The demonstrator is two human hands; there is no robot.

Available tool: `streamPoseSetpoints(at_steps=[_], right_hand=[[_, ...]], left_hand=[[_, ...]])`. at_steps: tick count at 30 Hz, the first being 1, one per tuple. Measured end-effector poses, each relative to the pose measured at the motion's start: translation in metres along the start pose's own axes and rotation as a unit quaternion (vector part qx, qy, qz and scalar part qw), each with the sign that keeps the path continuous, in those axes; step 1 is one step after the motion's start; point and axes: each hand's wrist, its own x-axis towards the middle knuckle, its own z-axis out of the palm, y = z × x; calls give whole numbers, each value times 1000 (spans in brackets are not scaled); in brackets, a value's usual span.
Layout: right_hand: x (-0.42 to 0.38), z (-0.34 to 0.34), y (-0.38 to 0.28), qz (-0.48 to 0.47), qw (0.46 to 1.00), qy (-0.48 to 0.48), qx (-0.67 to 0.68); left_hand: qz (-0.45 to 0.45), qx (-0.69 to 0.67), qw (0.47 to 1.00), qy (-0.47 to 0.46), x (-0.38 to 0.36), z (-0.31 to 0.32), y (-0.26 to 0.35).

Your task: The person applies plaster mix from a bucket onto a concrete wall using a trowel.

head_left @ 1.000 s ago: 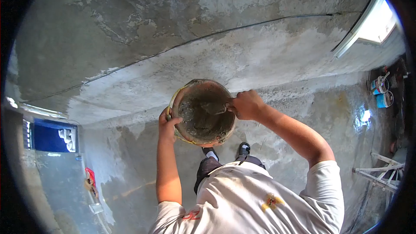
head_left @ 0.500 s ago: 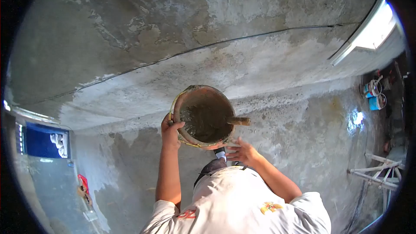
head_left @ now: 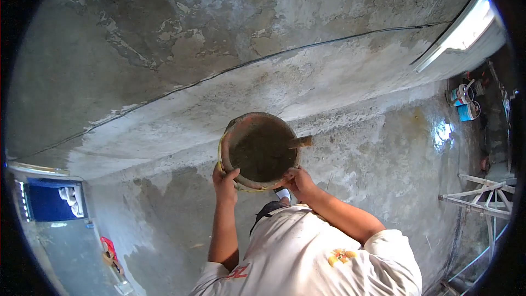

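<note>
A round, mortar-stained bucket (head_left: 262,156) hangs between my two hands in front of my body, its open top toward the camera. Dark wet mortar lies inside it. A wooden handle (head_left: 300,142) sticks out over the right side of the rim. My left hand (head_left: 225,182) grips the lower left of the rim, thumb over the edge. At the lower right of the rim, my right hand (head_left: 298,182) is closed on the bucket's edge. The undersides of both hands' grips are hidden.
Ahead rises a patchy grey wall (head_left: 219,98) with a cable (head_left: 257,61) across it. Two buckets (head_left: 466,103) stand at the far right, above a metal frame (head_left: 482,197). Red and brown items (head_left: 111,255) lie at the lower left, near a blue opening (head_left: 52,199).
My right hand was open below the bucket and has now closed on its rim. The view has turned slightly, and my left hand still holds the bucket.
</note>
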Motion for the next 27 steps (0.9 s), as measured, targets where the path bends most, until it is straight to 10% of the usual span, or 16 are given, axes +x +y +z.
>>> streamPoseSetpoints(at_steps=[9, 18, 24, 26, 27], right_hand=[[-9, 6, -10, -122, 983, 118, -69], [-37, -23, -52, -221, 965, 108, -94], [-47, -64, -91, -54, 980, 137, -136], [-55, -52, -103, -82, 965, 186, -164], [-45, -63, -109, -292, 883, 192, -313]], left_hand=[[-192, 186, 962, -49, 68, -18, 10], [-29, 157, 971, -177, 72, 68, -17], [-28, 180, 966, -183, 41, 116, 26], [-22, 247, 957, -152, 34, 119, 30], [-13, 248, 957, -147, 32, 117, 25]])
